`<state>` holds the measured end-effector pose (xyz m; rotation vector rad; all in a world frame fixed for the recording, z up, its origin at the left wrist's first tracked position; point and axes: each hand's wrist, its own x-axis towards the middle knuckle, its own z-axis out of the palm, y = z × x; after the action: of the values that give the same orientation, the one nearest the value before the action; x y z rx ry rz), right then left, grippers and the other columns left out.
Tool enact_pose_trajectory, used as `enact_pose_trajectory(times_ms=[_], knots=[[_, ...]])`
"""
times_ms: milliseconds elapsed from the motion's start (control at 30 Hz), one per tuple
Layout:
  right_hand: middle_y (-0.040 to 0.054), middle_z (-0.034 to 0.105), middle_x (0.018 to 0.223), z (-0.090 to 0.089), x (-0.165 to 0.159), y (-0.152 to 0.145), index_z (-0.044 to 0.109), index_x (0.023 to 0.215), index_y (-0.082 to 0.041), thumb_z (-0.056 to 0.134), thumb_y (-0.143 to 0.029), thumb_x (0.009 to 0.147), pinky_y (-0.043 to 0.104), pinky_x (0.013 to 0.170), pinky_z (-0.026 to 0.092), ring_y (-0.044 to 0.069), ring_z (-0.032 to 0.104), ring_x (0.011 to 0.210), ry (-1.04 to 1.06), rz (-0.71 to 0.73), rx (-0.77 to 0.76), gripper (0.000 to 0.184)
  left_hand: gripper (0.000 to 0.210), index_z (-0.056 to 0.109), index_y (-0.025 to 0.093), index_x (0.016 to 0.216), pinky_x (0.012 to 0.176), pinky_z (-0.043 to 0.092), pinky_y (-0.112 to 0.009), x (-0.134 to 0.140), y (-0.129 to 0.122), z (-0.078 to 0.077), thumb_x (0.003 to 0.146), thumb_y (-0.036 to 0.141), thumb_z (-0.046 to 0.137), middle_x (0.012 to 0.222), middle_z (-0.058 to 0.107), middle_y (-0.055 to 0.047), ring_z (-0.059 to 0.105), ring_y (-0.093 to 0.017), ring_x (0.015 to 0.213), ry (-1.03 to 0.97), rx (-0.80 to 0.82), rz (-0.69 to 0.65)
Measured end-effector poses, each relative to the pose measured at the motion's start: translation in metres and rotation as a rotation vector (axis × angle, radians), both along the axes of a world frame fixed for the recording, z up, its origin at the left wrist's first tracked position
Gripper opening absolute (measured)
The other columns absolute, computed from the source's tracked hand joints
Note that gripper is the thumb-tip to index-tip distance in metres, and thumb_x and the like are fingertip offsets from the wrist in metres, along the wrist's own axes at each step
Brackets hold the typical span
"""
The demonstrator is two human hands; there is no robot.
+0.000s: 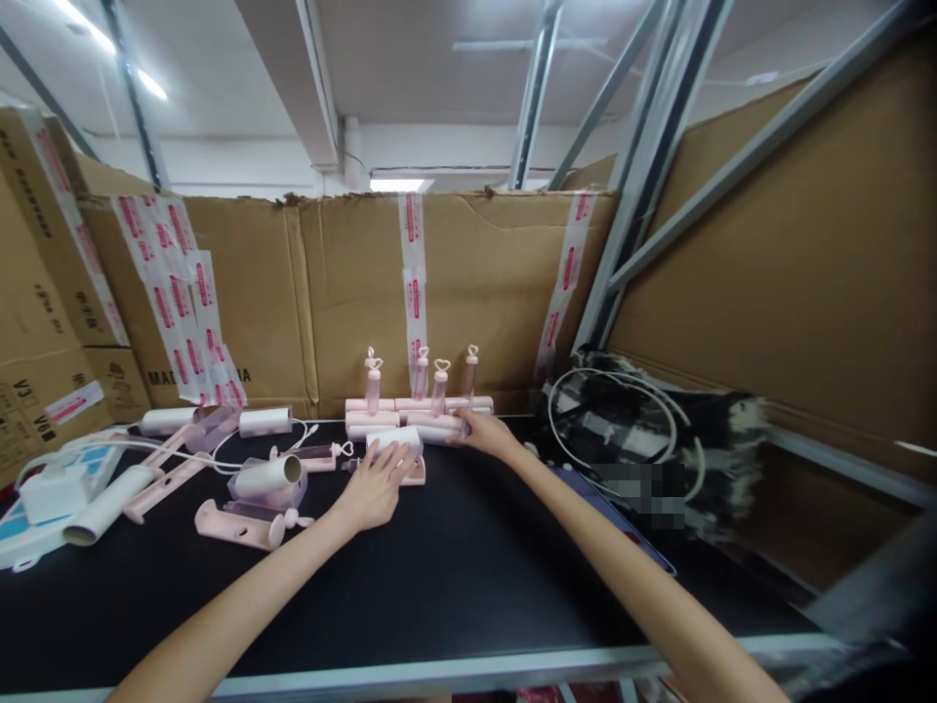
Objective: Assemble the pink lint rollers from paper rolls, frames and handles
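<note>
Possibly the tall tubes are first to go

Both bare hands work close together at the far side of the black worktop (468, 586). The left hand (376, 485) lies over a white roll (395, 440), fingers slightly apart and curved across its top; whether they clamp it, I cannot tell. A pink holder (416, 472) shows just to the right of those fingers. The right hand (484, 434) is at the right end of the near pink row (430, 428), its fingers bunched together there; how firmly they grip is also unclear.

The main risk, I judge, is toppling. Slender heart-topped tubes (439, 394) stand upright among the pink pieces, one just beside the right fingertips, so a sideways nudge or a lifting knuckle might tip it against its neighbours. The near and far rows sit tight together; pushing the near one could shove the other toward the cardboard wall (358, 303).

The white roll's rounded side could also slip if the left fingers press unevenly. Farther left, a loose pink holder (238, 526) and a boxed roll (267, 476) lie near the left forearm, where a careless sweep could scatter them.
</note>
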<state>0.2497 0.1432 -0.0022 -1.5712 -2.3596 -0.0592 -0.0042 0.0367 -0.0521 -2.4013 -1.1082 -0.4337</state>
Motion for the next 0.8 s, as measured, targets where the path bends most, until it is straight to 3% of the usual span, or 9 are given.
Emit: enact_pose_trajectory(times_ms=[167,333,433,567,667,800], knots=[[0.0118,0.067,0.086,0.005,0.032,-0.058,0.054,0.099,-0.017,0.063,-0.048,0.070,0.027,0.058,0.039,0.028,0.063,0.078,-0.102,-0.098,-0.081,0.044,0.038,0.044,0.014,0.123,0.102,0.022,-0.047,-0.002,-0.002,0.001,0.085,0.016,0.039,0.126,0.049,-0.014,0.041,-0.027,0.118,-0.077,-0.025,0.042],[0.0064,0.066,0.086,0.010,0.062,-0.123,0.052,0.099,-0.021,0.065,-0.045,0.067,0.025,0.059,0.039,0.024,0.063,0.075,-0.128,-0.010,-0.190,0.042,0.038,0.045,0.015,0.121,0.101,0.026,-0.043,0.007,0.007,0.006,0.084,0.019,0.044,0.122,0.051,-0.014,0.044,-0.026,0.114,-0.078,-0.070,-0.039],[0.0058,0.065,0.092,0.010,0.056,-0.150,0.052,0.103,-0.022,0.066,-0.042,0.067,0.027,0.065,0.041,0.024,0.061,0.081,-0.038,0.090,-0.217,0.044,0.035,0.048,0.016,0.118,0.100,0.027,-0.041,0.012,0.012,0.011,0.083,0.019,0.044,0.118,0.053,-0.012,0.045,-0.025,0.112,-0.068,-0.099,-0.113],[0.0049,0.064,0.097,0.004,0.022,-0.169,0.054,0.103,-0.023,0.067,-0.043,0.068,0.028,0.070,0.041,0.024,0.060,0.087,0.074,0.209,-0.157,0.043,0.040,0.044,0.016,0.122,0.100,0.028,-0.045,0.004,0.003,0.018,0.082,0.023,0.046,0.120,0.052,-0.012,0.043,-0.027,0.114,-0.079,-0.131,-0.165],[0.0052,0.064,0.097,-0.002,0.000,-0.170,0.054,0.102,-0.022,0.066,-0.046,0.069,0.028,0.071,0.041,0.023,0.060,0.087,0.104,0.239,-0.099,0.043,0.046,0.038,0.018,0.126,0.104,0.023,-0.048,-0.015,-0.013,0.020,0.081,0.022,0.047,0.127,0.047,-0.012,0.038,-0.028,0.120,-0.283,-0.218,-0.193],[0.0064,0.066,0.091,-0.001,-0.015,-0.164,0.056,0.100,-0.021,0.063,-0.055,0.071,0.029,0.069,0.041,0.023,0.061,0.079,0.126,0.259,0.003,0.045,0.045,0.030,0.020,0.126,0.100,0.033,-0.045,-0.032,-0.038,0.015,0.084,0.025,0.047,0.124,0.047,-0.013,0.043,-0.024,0.118,-0.808,-0.504,-0.251]])
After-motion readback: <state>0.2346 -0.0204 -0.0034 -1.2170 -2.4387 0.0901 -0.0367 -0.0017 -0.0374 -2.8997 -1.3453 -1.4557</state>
